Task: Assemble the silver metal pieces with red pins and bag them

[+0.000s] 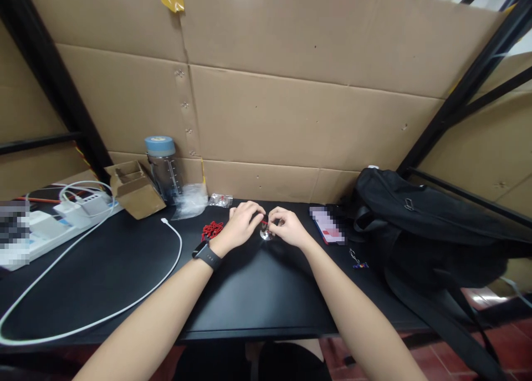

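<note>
Small red-topped piece w/ a clear, shiny disc base is btwn the two hands, roughly straight ahead of the wearer: to R of the L hand, to L of the R hand. R fingertips look nearer, right at its edge; L thumb & index come in from the other side, slightly above. Disc low, red part over it; too small to tell the long axis. R hand narrow, fingers curled pinch-like, can't tell if it grips; L hand half-curled, grip also can't tell.

Surface: smooth black desk, some sheen. Red linked pieces heaped by the L wrist, nr the smartwatch; clear packet behind. Farther L: crumpled plastic, blue-lidded bottle, open cardboard box, white cable, power strip. R: phone, keyring, black backpack. Room: cardboard panels behind, black metal frame either side, red tiled floor below
</note>
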`<state>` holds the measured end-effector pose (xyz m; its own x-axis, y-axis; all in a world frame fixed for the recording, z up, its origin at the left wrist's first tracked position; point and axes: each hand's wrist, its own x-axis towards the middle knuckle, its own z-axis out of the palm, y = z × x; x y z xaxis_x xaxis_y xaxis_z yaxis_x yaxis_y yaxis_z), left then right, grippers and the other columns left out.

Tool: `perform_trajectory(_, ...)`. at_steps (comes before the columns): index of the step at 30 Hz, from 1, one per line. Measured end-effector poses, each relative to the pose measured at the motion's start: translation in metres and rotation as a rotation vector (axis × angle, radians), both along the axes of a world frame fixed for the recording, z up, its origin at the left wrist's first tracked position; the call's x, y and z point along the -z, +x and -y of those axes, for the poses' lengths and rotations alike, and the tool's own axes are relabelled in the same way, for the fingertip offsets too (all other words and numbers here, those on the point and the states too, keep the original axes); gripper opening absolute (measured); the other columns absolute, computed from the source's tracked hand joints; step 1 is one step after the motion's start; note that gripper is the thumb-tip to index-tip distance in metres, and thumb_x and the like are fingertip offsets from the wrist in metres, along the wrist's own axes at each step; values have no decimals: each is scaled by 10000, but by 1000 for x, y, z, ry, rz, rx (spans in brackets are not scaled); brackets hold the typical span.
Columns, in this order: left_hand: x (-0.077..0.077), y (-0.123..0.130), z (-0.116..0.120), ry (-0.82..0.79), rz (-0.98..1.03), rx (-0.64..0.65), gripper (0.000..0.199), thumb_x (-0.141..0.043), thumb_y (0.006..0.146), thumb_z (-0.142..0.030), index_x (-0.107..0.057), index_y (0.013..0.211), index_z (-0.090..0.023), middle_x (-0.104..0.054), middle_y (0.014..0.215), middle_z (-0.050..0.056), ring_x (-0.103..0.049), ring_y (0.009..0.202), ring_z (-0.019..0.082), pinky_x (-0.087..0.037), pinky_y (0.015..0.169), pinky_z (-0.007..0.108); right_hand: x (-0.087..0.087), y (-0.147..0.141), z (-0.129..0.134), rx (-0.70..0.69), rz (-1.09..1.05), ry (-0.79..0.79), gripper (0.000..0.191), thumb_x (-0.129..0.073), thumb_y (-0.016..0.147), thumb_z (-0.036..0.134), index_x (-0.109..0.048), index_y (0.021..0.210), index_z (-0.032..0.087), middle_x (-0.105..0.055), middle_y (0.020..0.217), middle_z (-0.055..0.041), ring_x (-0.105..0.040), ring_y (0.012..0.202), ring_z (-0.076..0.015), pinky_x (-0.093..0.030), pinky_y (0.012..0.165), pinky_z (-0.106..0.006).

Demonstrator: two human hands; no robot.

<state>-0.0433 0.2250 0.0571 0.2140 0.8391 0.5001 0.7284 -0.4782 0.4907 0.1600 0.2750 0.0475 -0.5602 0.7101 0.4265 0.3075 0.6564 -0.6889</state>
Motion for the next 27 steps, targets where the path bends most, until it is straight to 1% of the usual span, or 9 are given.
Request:
perform_trajectory(3,-4,-5,0,-146,88,82,348,-380,1024,-459,-626,1204,-289,-701,1154,22,-601,1124,218,-403,1005,391,0,0,0,20,19,-5,81,-669,780,152,-724,728,182,-638,915,-33,-625,801,-144,-501,706,-258)
perform_trajectory(5,-4,-7,-1,-228,96,158,375,-387,1011,-495,-649,1181,-287,-731,1065,6,-644,1035,205,-445,962,346,0,1,1,18,53,16,68,-684,779,163,-739,749,190,-631,919,-33,-615,792,-143,-500,705,-261)
perform_trajectory(7,-2,-8,-2,-264,58,201,373,-413,992,-505,-692,1089,-277,-740,988,0,-664,949,199,-467,912,319,-2,1,1,8,74,43,70,-688,777,157,-743,753,192,-619,921,-33,-607,787,-142,-496,702,-262)
perform_trajectory(10,4,-8,-3,-229,-59,172,313,-518,937,-499,-710,1011,-263,-737,989,19,-658,943,228,-459,895,345,-4,3,1,16,61,64,69,-689,776,147,-739,752,187,-604,923,-31,-600,784,-139,-487,697,-258)
perform_trajectory(13,7,-9,-2,-113,-123,87,350,-620,879,-481,-656,1158,-272,-698,1171,55,-610,1098,278,-414,959,412,-6,6,-1,40,46,85,52,-702,773,155,-729,742,187,-600,920,-27,-593,794,-139,-477,703,-254)
perform_trajectory(16,4,-10,-1,-28,-112,79,392,-645,874,-485,-624,1214,-290,-652,1256,60,-561,1179,274,-378,1010,435,-6,7,-1,43,63,105,64,-699,771,142,-725,736,188,-598,918,-25,-586,803,-138,-472,718,-256)
perform_trajectory(22,6,-4,-4,-13,-111,130,152,-659,888,-411,-733,941,-289,-673,1145,25,-554,1132,238,-365,1009,417,-4,4,1,25,89,87,73,-693,797,151,-734,759,197,-606,933,-26,-599,806,-139,-484,726,-262)
perform_trajectory(25,12,-4,-7,-19,-146,93,139,-641,900,-365,-742,871,-274,-682,1119,28,-544,1129,246,-347,988,432,-1,5,0,31,124,111,70,-684,825,175,-738,790,201,-616,925,-30,-604,814,-143,-489,754,-272)
perform_trajectory(27,14,-6,-8,-16,-171,57,139,-628,901,-334,-733,853,-258,-687,1097,38,-543,1116,252,-340,966,434,1,6,-2,54,177,139,91,-699,822,190,-748,897,205,-631,949,-41,-610,834,-153,-491,788,-285)
